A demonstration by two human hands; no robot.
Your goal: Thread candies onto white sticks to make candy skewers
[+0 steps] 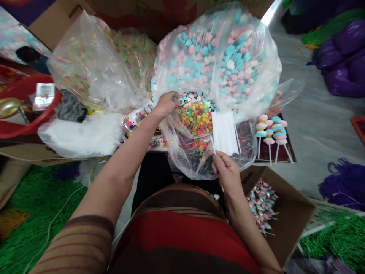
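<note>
My right hand (226, 167) grips a thin white lollipop stick (212, 145) that points up and away from me, with nothing threaded on its visible tip. My left hand (169, 103) reaches to the edge of a pile of pink, blue and white marshmallow candies (190, 96). Its fingers are curled together at the candies; what they pinch is too small to make out. Just beyond its fingertips lie colourful ring gummies (196, 117) on clear plastic. A stack of white sticks (224, 133) lies right of the gummies, above my right hand.
A large clear bag of marshmallow candies (239, 57) stands behind, beside a bag of ring gummies (131, 49). Finished candy skewers (276, 129) rest at the table's right edge. Below is a cardboard box (296, 213) holding wrapped skewers. A red basin (25, 131) stands left.
</note>
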